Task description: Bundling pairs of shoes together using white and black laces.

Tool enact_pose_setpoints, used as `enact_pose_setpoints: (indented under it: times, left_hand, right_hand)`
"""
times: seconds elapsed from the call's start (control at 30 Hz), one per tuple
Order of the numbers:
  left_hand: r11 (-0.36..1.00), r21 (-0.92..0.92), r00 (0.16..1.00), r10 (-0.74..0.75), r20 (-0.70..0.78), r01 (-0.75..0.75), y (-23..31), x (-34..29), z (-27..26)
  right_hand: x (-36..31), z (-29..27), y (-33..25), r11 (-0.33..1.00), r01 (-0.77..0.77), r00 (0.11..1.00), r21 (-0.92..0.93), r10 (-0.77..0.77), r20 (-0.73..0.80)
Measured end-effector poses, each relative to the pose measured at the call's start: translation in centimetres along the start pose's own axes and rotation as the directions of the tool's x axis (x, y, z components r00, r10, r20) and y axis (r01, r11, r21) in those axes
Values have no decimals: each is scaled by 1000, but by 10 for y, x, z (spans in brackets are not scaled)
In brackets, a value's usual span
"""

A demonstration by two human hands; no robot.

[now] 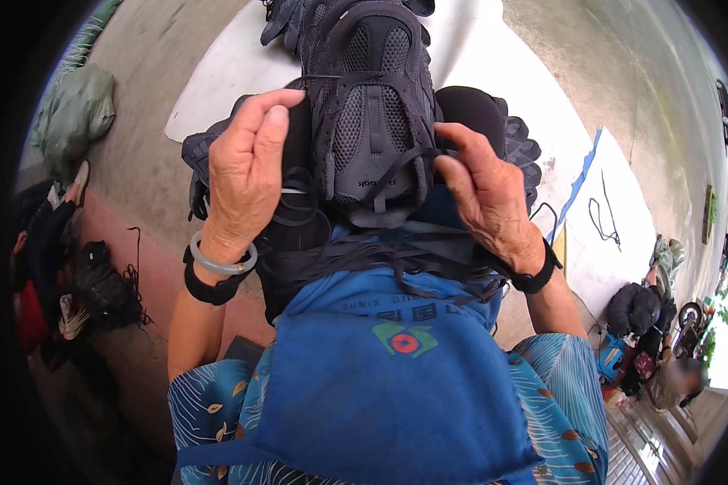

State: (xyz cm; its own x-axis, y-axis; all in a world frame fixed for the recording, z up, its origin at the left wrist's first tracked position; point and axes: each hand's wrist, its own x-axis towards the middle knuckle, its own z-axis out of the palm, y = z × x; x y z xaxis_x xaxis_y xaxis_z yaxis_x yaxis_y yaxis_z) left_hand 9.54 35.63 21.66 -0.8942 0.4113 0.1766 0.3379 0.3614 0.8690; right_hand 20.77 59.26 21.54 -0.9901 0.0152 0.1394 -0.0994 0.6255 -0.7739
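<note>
A black lace-up sneaker (372,121) with mesh panels rests in front of me, its heel opening toward my body. My left hand (247,166), on the shoe's left side, has thumb and forefinger pinched beside a thin shoelace (325,77) that stretches from the upper eyelets. On the other side, my right hand (489,190) pinches a flat black lace (402,164) that crosses the tongue. The laces are partly hidden by my fingertips. More loose black laces (380,259) lie in a bundle across my lap, over a blue apron (396,388).
Other dark shoes (522,153) surround the sneaker on both sides and beyond it. A white sheet (226,73) covers the floor ahead, with a loose black cord (605,214) on its right. A green sack (77,109) stands far left. Other people sit at both edges.
</note>
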Motion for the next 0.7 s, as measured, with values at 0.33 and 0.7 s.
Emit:
enact_pose_setpoints:
  times: [0.33,0.7]
  left_hand:
    - [942,-182,943,-307,-129,282,-23,-34,-41]
    - [959,-159,971,-239,5,236,18,-21,-22]
  right_hand:
    - [-18,-55,18,885,-418,899,-204,435,48]
    - [41,-15,28,750,146,983,-645,-185,7]
